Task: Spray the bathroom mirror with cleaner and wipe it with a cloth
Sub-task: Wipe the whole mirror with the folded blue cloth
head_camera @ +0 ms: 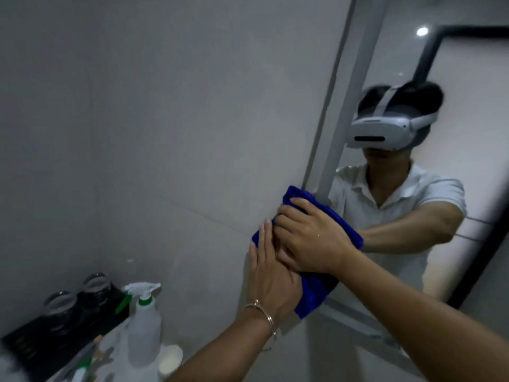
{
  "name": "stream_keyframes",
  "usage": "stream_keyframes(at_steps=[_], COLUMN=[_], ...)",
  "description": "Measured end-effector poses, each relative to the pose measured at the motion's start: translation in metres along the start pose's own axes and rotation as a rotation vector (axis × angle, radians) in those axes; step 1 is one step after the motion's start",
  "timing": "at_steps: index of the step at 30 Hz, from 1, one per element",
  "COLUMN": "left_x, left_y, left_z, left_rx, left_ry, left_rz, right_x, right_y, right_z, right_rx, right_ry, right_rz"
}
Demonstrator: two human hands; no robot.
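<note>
At the left edge of the mirror (394, 59), both hands are together on the blue cloth (314, 295) — one stacked partly over the other. The right hand (311, 235) is on top, its fingers bent and curled into the fabric close to the pale frame strip (355, 92). Its thumb side lies across the fingers of the left hand (271, 271). That left hand is flat underneath, fingers straight and pointing up, palm pressing the cloth against the surface, with a thin bracelet (261, 312) round the wrist.

Cloth shows above the right fingertips, off to the right of the right wrist and below the left palm. It straddles the seam where the glass meets the grey wall (165, 133).

Beyond the hands the glass shows a person in a white headset (385, 130) and a white collared shirt (429, 188), one forearm reaching toward the cloth.

Down and to the left of the left forearm stands the spray bottle (144, 321) — white body, green collar, white trigger head, upright, no hand on it. Further left, two clear glasses (96, 285) sit on a dark tray (24, 343). The small items below the bottle are too blurred to tell.
</note>
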State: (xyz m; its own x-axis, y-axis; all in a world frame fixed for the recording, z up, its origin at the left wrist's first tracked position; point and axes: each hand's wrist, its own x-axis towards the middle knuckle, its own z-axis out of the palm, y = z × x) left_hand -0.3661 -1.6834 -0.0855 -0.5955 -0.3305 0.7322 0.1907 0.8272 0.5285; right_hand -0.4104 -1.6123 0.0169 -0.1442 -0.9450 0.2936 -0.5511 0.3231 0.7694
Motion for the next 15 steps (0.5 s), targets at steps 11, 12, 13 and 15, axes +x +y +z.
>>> stream_keyframes(at_steps=[11, 12, 13, 15], left_x=[0.166, 0.173, 0.178, 0.18], left_y=[0.157, 0.174, 0.191, 0.224], left_z=[-0.056, -0.057, -0.056, -0.05], left_rx=[0.208, 0.217, 0.229, 0.242], left_ry=[0.192, 0.165, 0.14, 0.123], left_rz=[0.361, 0.434, 0.499, 0.588], right_x=[-0.045, -0.06, -0.075, -0.105], right_y=[0.167, 0.174, 0.18, 0.186], right_z=[-0.111, -0.117, -0.122, -0.133], right_rx=[-0.066, -0.063, -0.069, -0.093], right_ry=[0.356, 0.374, 0.373, 0.349], right_rz=[0.446, 0.514, 0.571, 0.671])
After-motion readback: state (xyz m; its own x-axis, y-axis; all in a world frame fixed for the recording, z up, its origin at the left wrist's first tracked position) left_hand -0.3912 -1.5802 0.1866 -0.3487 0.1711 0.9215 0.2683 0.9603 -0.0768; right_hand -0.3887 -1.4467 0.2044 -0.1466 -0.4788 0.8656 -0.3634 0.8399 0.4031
